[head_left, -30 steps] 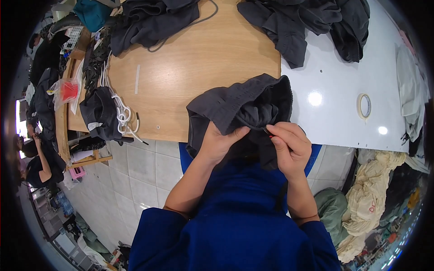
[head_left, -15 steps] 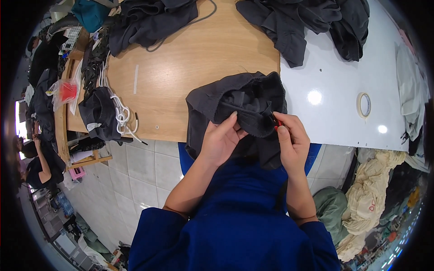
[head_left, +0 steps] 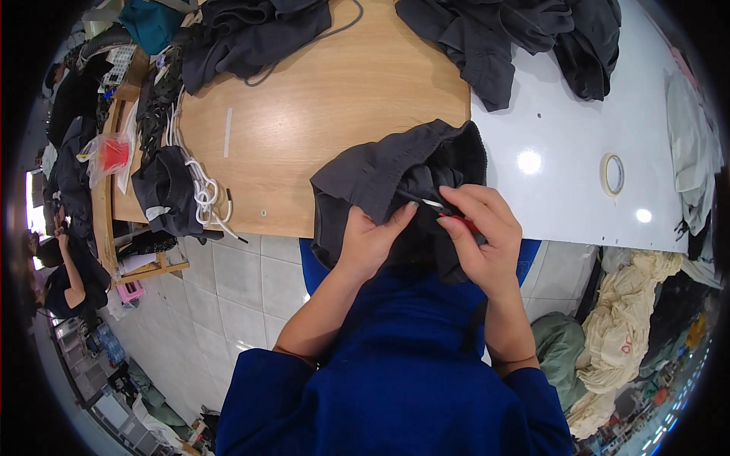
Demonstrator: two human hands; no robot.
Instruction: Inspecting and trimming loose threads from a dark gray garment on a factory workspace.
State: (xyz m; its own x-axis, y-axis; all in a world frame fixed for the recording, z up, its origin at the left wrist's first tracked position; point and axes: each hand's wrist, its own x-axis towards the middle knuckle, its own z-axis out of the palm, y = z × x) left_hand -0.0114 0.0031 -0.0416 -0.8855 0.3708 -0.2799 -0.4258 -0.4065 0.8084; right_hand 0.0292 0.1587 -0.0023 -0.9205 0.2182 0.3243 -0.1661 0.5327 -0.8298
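Observation:
A dark grey garment (head_left: 353, 176) with a gathered, elastic-looking edge lies bunched at the table's front edge. Part of it hangs over towards my lap, and its opening faces me. My left hand (head_left: 372, 239) pinches a fold of the cloth between thumb and fingers. In my right hand (head_left: 483, 235) is a small red-handled tool (head_left: 467, 223) with a bright metal tip. That tip points left into the opening, close to my left thumb. My right fingers hide most of the tool, so its exact kind does not show.
More dark garments lie at the far left (head_left: 251, 42) and far right (head_left: 487, 53). A tape roll (head_left: 611, 175) rests on the white tabletop (head_left: 563, 144). White cords (head_left: 204, 190) hang beside a dark cloth bundle (head_left: 166, 190). Cream fabric (head_left: 620, 334) is heaped at lower right. Another person (head_left: 65, 273) sits far left.
My right hand has shifted slightly left with the tool, whose metal tip now shows. My left thumb has moved right and lower, and the gathered edge has folded away from between my hands.

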